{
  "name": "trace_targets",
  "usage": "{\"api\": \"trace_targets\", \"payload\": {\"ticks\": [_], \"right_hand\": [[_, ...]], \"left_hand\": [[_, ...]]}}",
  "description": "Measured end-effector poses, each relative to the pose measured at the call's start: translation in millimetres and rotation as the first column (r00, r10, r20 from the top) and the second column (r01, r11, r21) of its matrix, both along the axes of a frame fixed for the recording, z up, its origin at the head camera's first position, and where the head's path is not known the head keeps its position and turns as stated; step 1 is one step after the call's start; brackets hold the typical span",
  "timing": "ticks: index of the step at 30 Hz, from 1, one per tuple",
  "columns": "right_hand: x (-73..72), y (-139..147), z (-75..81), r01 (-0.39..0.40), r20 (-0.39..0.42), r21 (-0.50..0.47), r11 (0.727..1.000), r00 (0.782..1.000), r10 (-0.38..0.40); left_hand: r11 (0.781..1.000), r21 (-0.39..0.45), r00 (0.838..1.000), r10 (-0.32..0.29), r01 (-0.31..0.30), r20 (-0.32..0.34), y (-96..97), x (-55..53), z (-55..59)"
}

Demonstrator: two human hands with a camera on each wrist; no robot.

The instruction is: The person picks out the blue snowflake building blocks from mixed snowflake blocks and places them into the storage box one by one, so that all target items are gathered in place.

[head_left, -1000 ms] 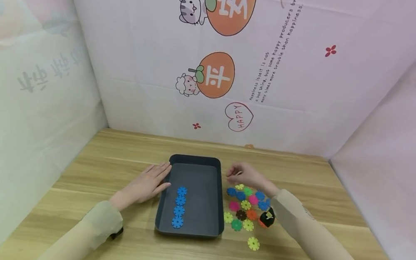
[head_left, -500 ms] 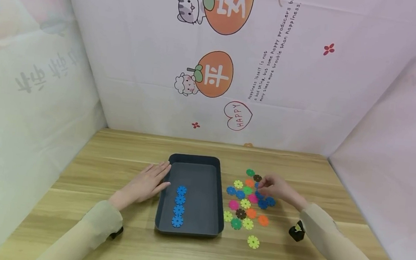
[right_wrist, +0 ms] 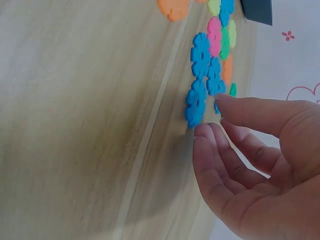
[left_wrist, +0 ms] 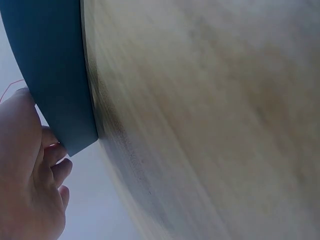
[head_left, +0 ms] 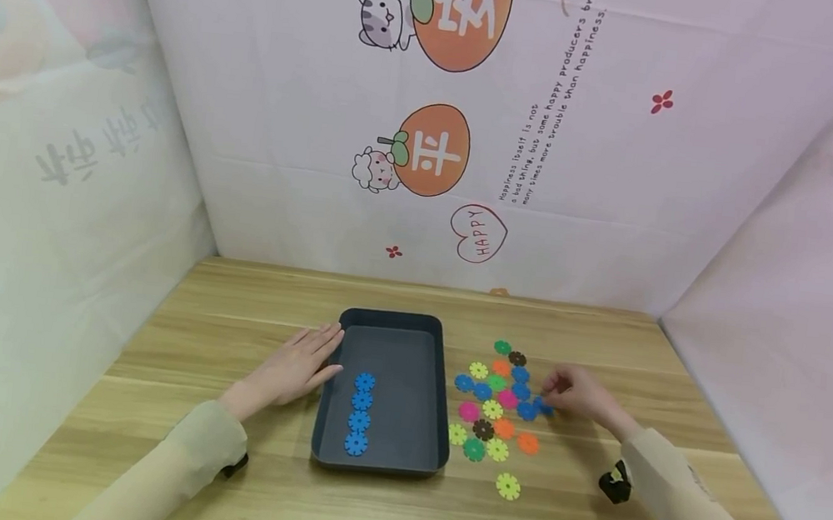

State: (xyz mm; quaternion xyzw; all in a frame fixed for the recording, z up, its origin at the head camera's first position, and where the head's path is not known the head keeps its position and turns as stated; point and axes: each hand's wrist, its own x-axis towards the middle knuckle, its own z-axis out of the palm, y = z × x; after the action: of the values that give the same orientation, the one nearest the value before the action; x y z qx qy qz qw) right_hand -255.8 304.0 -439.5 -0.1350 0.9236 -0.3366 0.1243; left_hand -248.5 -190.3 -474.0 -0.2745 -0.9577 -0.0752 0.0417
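My left hand [head_left: 293, 365] rests with extended fingers on the left rim of a dark grey rectangular tray [head_left: 402, 409]. The left wrist view shows its fingers [left_wrist: 54, 152] against the tray's outer wall [left_wrist: 55, 65]. Inside the tray, several blue notched snowflake discs [head_left: 359, 420] form a column at the left. My right hand [head_left: 580, 393] is at the right edge of a spread of loose discs, fingers bent and thumb apart. Its fingertips [right_wrist: 202, 131] are right at the edge of the outermost blue disc [right_wrist: 195, 103]; nothing shows held between thumb and fingers.
Loose discs lie right of the tray: pink [head_left: 469, 412], orange [head_left: 528, 443], brown [head_left: 483, 430], green [head_left: 473, 450] and yellow, one yellow disc [head_left: 508, 486] apart at the front. White printed cloth walls [head_left: 575, 250] enclose the wooden table [head_left: 274, 489] at back and sides.
My right hand has gone from beside the tray's right rim, rightward across the loose discs, to the outermost blue disc. My left hand stays on the tray rim.
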Motion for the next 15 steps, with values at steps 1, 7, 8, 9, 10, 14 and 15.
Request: {"api": "trace_targets", "payload": {"ticks": [1, 7, 8, 9, 10, 14, 15], "right_hand": [[0.4, 0.9, -0.4, 0.006, 0.002, 0.001, 1.0, 1.0, -0.006], [1.1, 3.8, -2.3, 0.023, 0.043, 0.033, 0.999, 0.999, -0.025], [0.4, 4.2, -3.1, 0.021, 0.045, 0.035, 0.999, 0.999, -0.022], [-0.4, 4.8, -4.1, 0.012, 0.039, 0.036, 0.999, 0.999, -0.014], [-1.2, 5.1, -5.2, 0.007, 0.033, 0.035, 0.999, 0.999, -0.008], [-4.1, 6.5, -8.9, -0.044, -0.018, 0.038, 0.998, 0.999, 0.044], [-4.6, 6.6, -9.8, -0.051, -0.029, 0.046, 0.998, 0.998, 0.053]], "left_hand": [[1.0, -0.002, 1.0, 0.001, -0.001, 0.0, -0.1, 0.2, -0.1], [1.0, -0.004, 1.0, 0.004, -0.004, 0.0, -0.1, 1.0, -0.4], [1.0, -0.001, 1.0, 0.002, -0.002, -0.005, -0.2, 1.0, -0.6], [1.0, 0.0, 1.0, 0.002, -0.002, -0.007, -0.2, 0.8, -0.8], [1.0, -0.002, 1.0, 0.005, -0.005, -0.004, -0.2, 0.7, -0.8], [1.0, -0.006, 1.0, 0.002, -0.002, -0.011, -0.4, 0.3, -1.0], [1.0, -0.01, 1.0, 0.005, -0.005, -0.007, -0.3, 0.3, -0.7]]}}
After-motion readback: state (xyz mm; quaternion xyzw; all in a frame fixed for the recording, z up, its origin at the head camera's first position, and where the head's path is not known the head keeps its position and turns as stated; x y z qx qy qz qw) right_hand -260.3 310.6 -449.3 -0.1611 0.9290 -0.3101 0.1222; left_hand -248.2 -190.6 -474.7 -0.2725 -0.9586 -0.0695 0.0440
